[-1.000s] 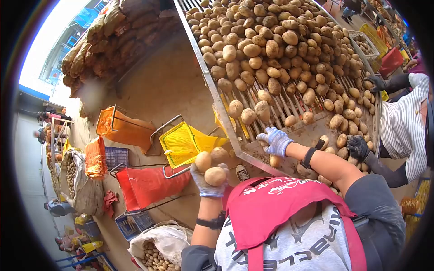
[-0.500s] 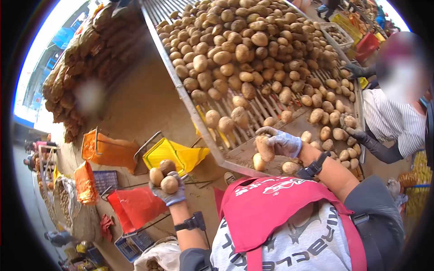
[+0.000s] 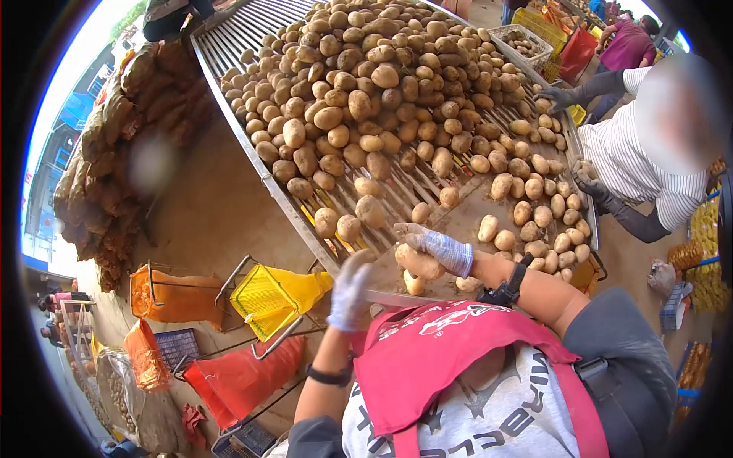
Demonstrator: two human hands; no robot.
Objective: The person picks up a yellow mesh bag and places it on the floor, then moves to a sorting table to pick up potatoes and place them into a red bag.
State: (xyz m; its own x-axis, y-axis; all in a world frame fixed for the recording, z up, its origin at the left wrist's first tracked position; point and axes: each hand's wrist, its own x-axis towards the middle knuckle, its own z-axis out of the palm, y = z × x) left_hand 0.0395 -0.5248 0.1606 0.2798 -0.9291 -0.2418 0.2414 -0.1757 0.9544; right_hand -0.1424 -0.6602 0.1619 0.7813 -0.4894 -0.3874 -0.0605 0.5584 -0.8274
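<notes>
So the right hand [image 3: 434,249], center of the frame, has its fingers curled over a potato [image 3: 419,262]. Left hand [image 3: 351,291] is just left of it, fingers together, no potato visible.

This looks to me like a produce sorting and packing yard: a big slatted metal table [image 3: 244,27] heaped with potatoes [image 3: 328,118], stuffed mesh sacks [image 3: 114,153] piled alongside, 1 yellow mesh bag [image 3: 271,298] held open on a metal frame, plastic crates [image 3: 177,345] about, and daylight pouring in past the sacks.
</notes>
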